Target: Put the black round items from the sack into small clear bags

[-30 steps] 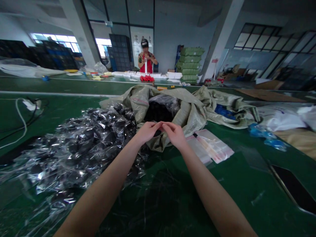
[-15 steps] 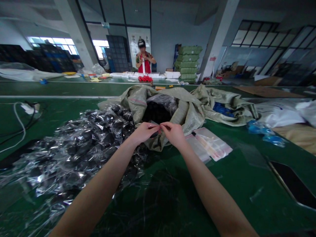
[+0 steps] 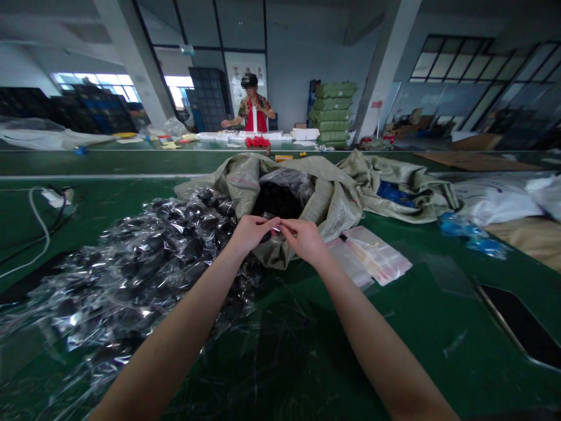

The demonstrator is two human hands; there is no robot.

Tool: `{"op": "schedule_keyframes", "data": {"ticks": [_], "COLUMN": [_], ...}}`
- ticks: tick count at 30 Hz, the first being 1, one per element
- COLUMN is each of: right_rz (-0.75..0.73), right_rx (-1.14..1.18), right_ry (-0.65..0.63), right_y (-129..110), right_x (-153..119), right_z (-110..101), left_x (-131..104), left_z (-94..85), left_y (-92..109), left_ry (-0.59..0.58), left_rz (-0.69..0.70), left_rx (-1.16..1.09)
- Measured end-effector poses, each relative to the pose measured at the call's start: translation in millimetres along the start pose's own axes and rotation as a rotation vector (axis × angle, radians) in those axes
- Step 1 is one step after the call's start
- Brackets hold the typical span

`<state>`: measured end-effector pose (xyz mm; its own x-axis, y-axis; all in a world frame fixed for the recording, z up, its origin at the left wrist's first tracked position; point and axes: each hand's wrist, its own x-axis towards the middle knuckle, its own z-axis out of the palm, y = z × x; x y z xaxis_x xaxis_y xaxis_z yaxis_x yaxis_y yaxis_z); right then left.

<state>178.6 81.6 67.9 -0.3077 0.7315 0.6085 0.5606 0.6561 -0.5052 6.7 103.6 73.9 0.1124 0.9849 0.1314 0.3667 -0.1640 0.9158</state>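
Note:
My left hand and my right hand meet fingertip to fingertip in front of the open mouth of a woven sack. Both pinch a small clear plastic bag, mostly hidden by the fingers, with a dark item showing below my left fingers. Dark round items fill the shadowed inside of the sack. To the left spreads a large heap of black items in clear wrappers. A stack of flat clear bags lies right of my right hand.
A phone lies at the right on the green table. White cables are at the far left. Behind the sack, a person stands across another table. Blue wrapped items lie right.
My joined hands have shifted slightly left, and the fingers press flatter together. Across the tables, the person has lowered one arm out to the side.

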Motion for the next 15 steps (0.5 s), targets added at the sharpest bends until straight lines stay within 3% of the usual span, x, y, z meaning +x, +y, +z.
{"op": "schedule_keyframes", "data": {"ticks": [9, 15], "right_rz": [0.317, 0.374], "right_rx": [0.249, 0.391], "right_ry": [0.285, 0.275], "right_y": [-1.1, 1.8], "right_x": [1.8, 1.5], "right_z": [12.9, 22.6], "left_x": [-2.3, -0.1], "left_z": [6.9, 8.8], "left_y": [4.0, 6.2], "left_ry": [-0.039, 0.009], "left_rz": [0.03, 0.024], "left_rx": [-0.008, -0.013]}}
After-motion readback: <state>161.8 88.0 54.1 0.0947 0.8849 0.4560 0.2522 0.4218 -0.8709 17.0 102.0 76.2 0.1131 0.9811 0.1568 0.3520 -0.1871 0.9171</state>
